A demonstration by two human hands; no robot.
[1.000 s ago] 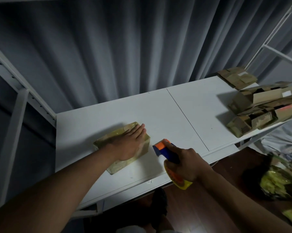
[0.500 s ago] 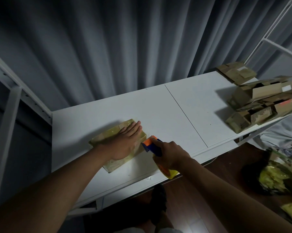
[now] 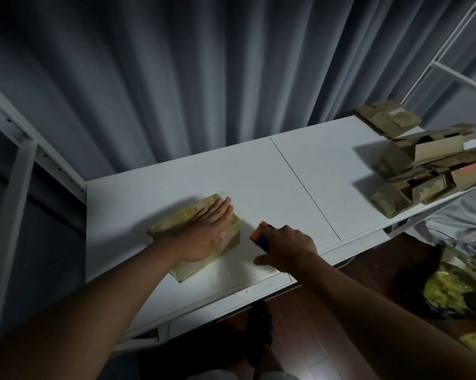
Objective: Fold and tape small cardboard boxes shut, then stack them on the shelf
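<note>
A small cardboard box [image 3: 173, 226], wrapped in shiny clear tape, lies on the white shelf board [image 3: 258, 185] near its front left. My left hand [image 3: 206, 231] presses flat on the box top with straight fingers. Just right of the box, my right hand [image 3: 286, 246] grips an orange and blue tape dispenser [image 3: 260, 234] and holds it down on the shelf surface. Most of the dispenser is hidden under the hand.
A pile of unfolded cardboard boxes [image 3: 434, 171] lies at the shelf's right end, with a flat stack [image 3: 387, 120] behind it. White shelf uprights [image 3: 14, 171] stand at the left. A yellow bag [image 3: 450, 292] sits on the wooden floor at the right.
My right hand has carried the tape dispenser from beyond the shelf's front edge up onto the shelf beside the box. My left hand has stayed pressed on the box.
</note>
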